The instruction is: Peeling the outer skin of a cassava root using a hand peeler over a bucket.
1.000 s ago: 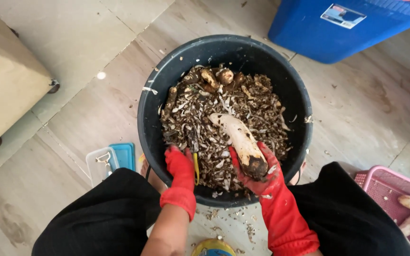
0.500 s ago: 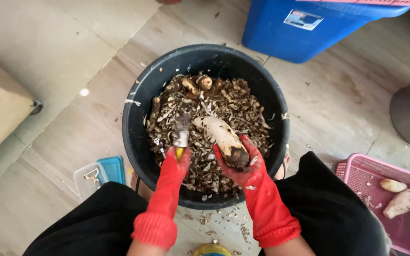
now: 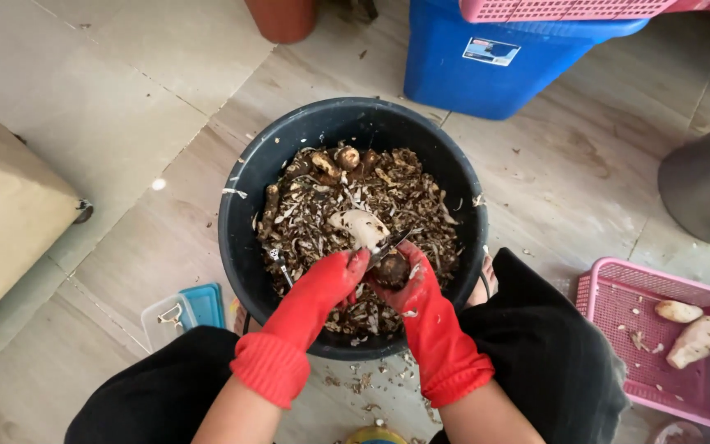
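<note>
Root (image 3: 361, 228) amid peelings, inside bucket (image 3: 244, 193) rim

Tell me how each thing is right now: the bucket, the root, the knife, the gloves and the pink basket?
black bucket: upright, heaped with brown peelings.
root: partly peeled, pale at the far end, dark skin at the near end.
knife: blade against the root.
left hand: red glove, closed around the knife.
right hand: red glove, gripping the root's dark end.
pink basket: on the floor, two pale peeled roots inside.
</note>
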